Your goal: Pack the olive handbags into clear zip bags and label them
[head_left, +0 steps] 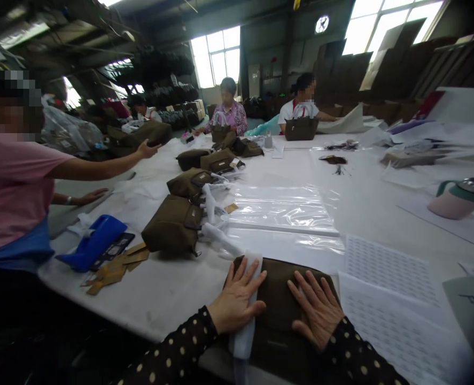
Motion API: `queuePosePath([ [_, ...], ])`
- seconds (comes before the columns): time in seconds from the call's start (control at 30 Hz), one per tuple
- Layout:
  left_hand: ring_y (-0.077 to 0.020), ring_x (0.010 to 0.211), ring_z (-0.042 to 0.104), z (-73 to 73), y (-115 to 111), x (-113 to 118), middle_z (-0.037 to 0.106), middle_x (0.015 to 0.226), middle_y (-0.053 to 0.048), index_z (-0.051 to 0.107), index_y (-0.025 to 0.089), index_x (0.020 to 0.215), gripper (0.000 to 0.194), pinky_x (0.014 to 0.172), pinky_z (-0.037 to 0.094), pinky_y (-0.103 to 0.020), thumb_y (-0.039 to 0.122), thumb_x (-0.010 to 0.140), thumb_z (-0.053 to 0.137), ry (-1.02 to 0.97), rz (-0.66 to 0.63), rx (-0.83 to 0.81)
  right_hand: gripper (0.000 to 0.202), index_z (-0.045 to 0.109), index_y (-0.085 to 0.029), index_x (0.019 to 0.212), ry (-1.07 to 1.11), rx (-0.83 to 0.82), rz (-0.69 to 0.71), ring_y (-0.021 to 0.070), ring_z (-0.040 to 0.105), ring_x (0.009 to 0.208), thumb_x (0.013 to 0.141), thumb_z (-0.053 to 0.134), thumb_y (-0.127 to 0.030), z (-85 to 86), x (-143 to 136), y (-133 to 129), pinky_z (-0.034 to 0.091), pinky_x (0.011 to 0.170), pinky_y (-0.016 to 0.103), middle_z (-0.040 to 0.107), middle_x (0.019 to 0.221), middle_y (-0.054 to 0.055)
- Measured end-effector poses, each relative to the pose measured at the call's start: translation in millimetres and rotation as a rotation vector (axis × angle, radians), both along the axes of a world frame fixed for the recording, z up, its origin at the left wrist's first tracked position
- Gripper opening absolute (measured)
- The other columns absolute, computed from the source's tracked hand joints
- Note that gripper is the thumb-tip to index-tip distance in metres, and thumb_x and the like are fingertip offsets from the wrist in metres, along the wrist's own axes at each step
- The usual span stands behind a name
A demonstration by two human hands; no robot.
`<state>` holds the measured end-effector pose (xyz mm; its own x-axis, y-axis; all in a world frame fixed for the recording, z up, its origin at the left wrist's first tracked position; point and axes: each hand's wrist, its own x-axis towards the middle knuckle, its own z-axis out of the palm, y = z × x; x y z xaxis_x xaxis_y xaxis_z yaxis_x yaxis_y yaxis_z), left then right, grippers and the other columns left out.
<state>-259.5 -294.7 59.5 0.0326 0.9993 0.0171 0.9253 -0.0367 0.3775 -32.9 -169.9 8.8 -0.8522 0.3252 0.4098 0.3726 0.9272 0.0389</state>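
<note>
An olive-brown handbag (pixel 279 315) lies flat on the table right in front of me. My left hand (pixel 239 297) rests on its left part with fingers spread, over a strap wrapped in white paper (pixel 245 342). On the bag's right part my right hand (pixel 317 307) lies flat, fingers apart. Neither hand grips anything. Clear plastic bags (pixel 277 211) are spread on the table just beyond the handbag. To the left, a similar handbag (pixel 175 224) with a wrapped handle stands at the near end of a row of others.
Brown card pieces (pixel 118 267) and a blue plastic holder (pixel 96 243) lie at the left table edge. Printed label sheets (pixel 393 272) and a pink-green mug (pixel 459 198) are on the right. A person in pink (pixel 16 182) reaches across the left side; other people sit opposite.
</note>
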Motion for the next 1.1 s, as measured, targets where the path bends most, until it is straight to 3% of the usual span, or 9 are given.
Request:
queuePosePath([
  [0.17, -0.0245, 0.129, 0.030, 25.8, 3.9, -33.6, 0.037, 0.139, -0.008, 0.050, 0.023, 0.121, 0.039, 0.104, 0.029, -0.044, 0.042, 0.089, 0.037, -0.276, 0.180, 0.337, 0.073, 0.028, -0.024, 0.137, 0.171, -0.178, 0.021, 0.0389, 0.018, 0.131, 0.078, 0.034, -0.066, 52.9, 19.8, 33.6, 0.022, 0.101, 0.060, 0.023, 0.144, 0.012],
  [0.3, -0.0169, 0.100, 0.056, 20.1, 72.4, -63.5, 0.062, 0.106, -0.008, 0.059, 0.017, 0.103, 0.031, 0.089, 0.043, -0.031, 0.035, 0.091, 0.036, -0.345, 0.309, 0.266, 0.038, 0.052, -0.023, 0.115, 0.250, -0.491, -0.021, 0.0256, 0.052, 0.109, 0.083, 0.046, -0.042, 71.7, 1.0, 110.3, 0.044, 0.092, 0.043, 0.054, 0.119, 0.010],
  [0.43, -0.0165, 0.080, 0.061, -17.8, 153.8, -77.0, 0.068, 0.085, -0.004, 0.065, 0.016, 0.089, 0.021, 0.073, 0.047, -0.025, 0.033, 0.080, 0.056, -0.257, 0.203, -0.041, 0.029, 0.061, -0.018, 0.097, 0.129, -0.775, 0.018, 0.0189, 0.062, 0.083, 0.082, 0.046, -0.037, 24.2, -38.5, 165.0, 0.053, 0.075, 0.034, 0.065, 0.093, 0.008],
  [0.57, -0.0202, 0.071, 0.062, -56.9, 188.9, -91.4, 0.067, 0.070, -0.004, 0.066, 0.016, 0.064, 0.016, 0.063, 0.046, -0.027, 0.029, 0.060, 0.074, -0.143, 0.167, -0.223, 0.030, 0.069, -0.021, 0.089, -0.085, -0.612, 0.059, 0.0248, 0.060, 0.093, 0.071, 0.059, -0.042, -39.8, -54.0, 172.3, 0.048, 0.084, 0.039, 0.066, 0.098, 0.009],
  [0.7, -0.0176, 0.076, 0.061, -70.3, 201.1, -105.5, 0.066, 0.074, -0.004, 0.064, 0.016, 0.068, 0.023, 0.071, 0.046, -0.031, 0.034, 0.080, 0.055, -0.096, 0.144, -0.353, 0.040, 0.068, -0.022, 0.093, -0.176, -0.517, 0.032, 0.0287, 0.059, 0.094, 0.060, 0.066, -0.044, -64.6, -49.8, 172.4, 0.047, 0.083, 0.042, 0.064, 0.101, 0.011],
  [0.77, -0.0150, 0.073, 0.060, -67.1, 204.9, -108.2, 0.064, 0.074, -0.003, 0.062, 0.014, 0.072, 0.031, 0.072, 0.046, -0.032, 0.036, 0.087, 0.046, -0.111, 0.129, -0.403, 0.023, 0.067, -0.022, 0.083, -0.238, -0.502, -0.022, 0.0265, 0.062, 0.082, 0.075, 0.050, -0.036, -60.3, -49.7, 180.4, 0.048, 0.073, 0.040, 0.067, 0.087, 0.009],
  [0.87, -0.0158, 0.077, 0.060, -56.8, 199.5, -102.9, 0.064, 0.081, -0.004, 0.062, 0.015, 0.082, 0.040, 0.073, 0.046, -0.030, 0.043, 0.090, 0.035, -0.140, 0.137, -0.396, 0.035, 0.061, -0.023, 0.073, -0.234, -0.486, -0.136, 0.0240, 0.063, 0.067, 0.085, 0.028, -0.026, -41.8, -55.6, 200.0, 0.046, 0.062, 0.037, 0.066, 0.070, 0.007],
  [1.03, -0.0267, 0.103, 0.050, -42.1, 165.2, -78.4, 0.053, 0.113, -0.010, 0.045, 0.019, 0.119, 0.061, 0.088, 0.040, -0.038, 0.048, 0.068, 0.064, -0.002, 0.163, 0.051, 0.025, 0.049, -0.022, 0.071, -0.082, -0.465, -0.153, 0.0208, 0.059, 0.062, 0.084, 0.034, -0.037, 0.2, -73.2, 215.3, 0.045, 0.060, 0.033, 0.062, 0.068, 0.006],
  [1.1, -0.0246, 0.097, 0.053, -36.7, 154.8, -75.0, 0.056, 0.104, -0.009, 0.051, 0.020, 0.110, 0.043, 0.086, 0.042, -0.037, 0.036, 0.071, 0.063, 0.047, 0.153, 0.174, 0.026, 0.046, -0.021, 0.073, -0.065, -0.389, -0.203, 0.0222, 0.059, 0.062, 0.077, 0.046, -0.047, 13.6, -76.7, 210.8, 0.045, 0.059, 0.033, 0.060, 0.067, 0.006],
])
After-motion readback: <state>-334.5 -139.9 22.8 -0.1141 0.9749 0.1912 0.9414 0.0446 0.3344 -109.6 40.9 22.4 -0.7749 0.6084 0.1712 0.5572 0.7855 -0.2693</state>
